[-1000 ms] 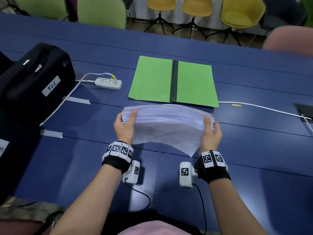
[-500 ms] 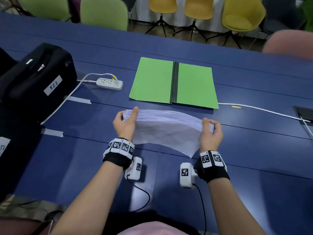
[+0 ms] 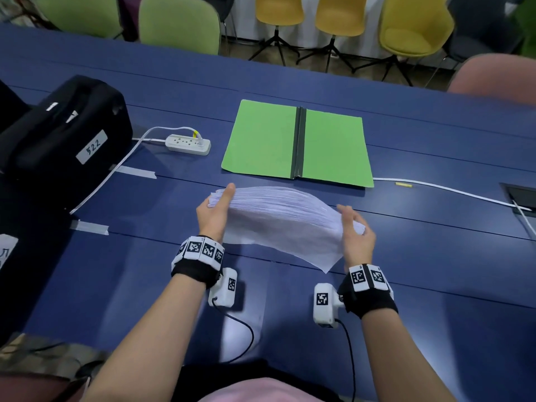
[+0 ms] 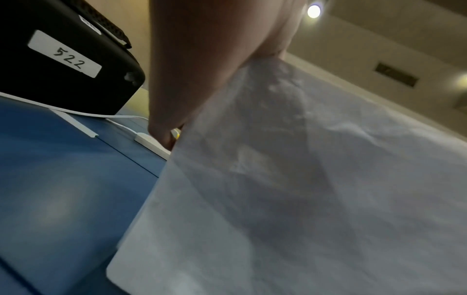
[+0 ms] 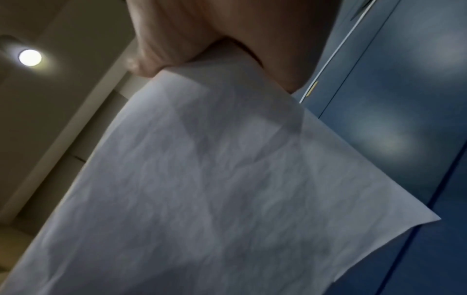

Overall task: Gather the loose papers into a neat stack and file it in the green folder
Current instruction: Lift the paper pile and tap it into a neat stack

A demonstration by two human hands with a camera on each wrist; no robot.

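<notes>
On the blue counter [image 3: 406, 256], just in front of the open green folder [image 3: 261, 137], the paper stack [image 3: 278, 216] is being squared upright, the left hand [image 3: 213, 211] gripping its end, the right hand [image 3: 355, 236] cupping the other loosely; next, likely laying it flat inside that folder.
</notes>
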